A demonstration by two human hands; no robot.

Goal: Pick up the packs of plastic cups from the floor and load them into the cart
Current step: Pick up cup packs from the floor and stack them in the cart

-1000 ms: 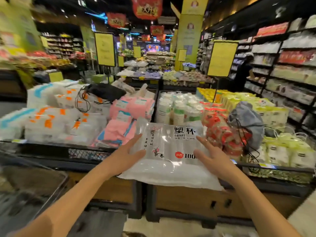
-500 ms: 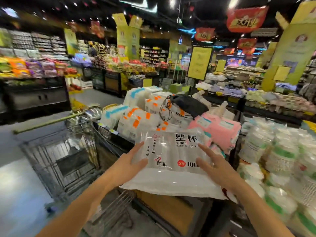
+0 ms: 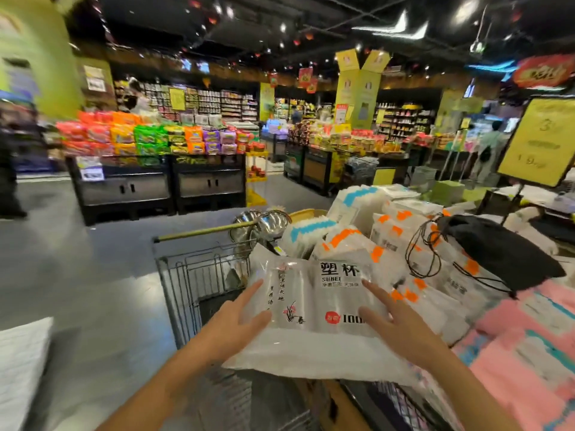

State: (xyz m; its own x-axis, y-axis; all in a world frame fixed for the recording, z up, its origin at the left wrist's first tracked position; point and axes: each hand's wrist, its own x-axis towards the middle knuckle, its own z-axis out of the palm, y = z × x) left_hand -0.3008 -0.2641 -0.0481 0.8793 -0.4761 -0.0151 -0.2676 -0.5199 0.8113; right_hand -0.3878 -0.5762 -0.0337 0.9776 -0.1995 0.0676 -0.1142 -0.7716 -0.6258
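A clear pack of plastic cups [image 3: 317, 309] with black Chinese print and a red dot is held flat in front of me, above the near right part of a wire shopping cart [image 3: 193, 275]. My left hand [image 3: 236, 321] presses its left side with straight, spread fingers. My right hand [image 3: 401, 328] does the same on the right side. The pack is carried between the two hands. The cart's handle bar [image 3: 205, 233] runs across its far end. The pack hides part of the cart's basket.
A display table at the right carries white packs with orange and blue marks [image 3: 357, 244], pink packs [image 3: 522, 343] and a black drawstring bag [image 3: 497, 253]. Metal bowls [image 3: 264, 225] sit beyond the cart. A white pack [image 3: 21, 362] lies low at the left. Grey aisle floor spreads to the left.
My view has swung left from the display table to the cart. The pack, still between both hands, has moved left and now hangs over the cart.
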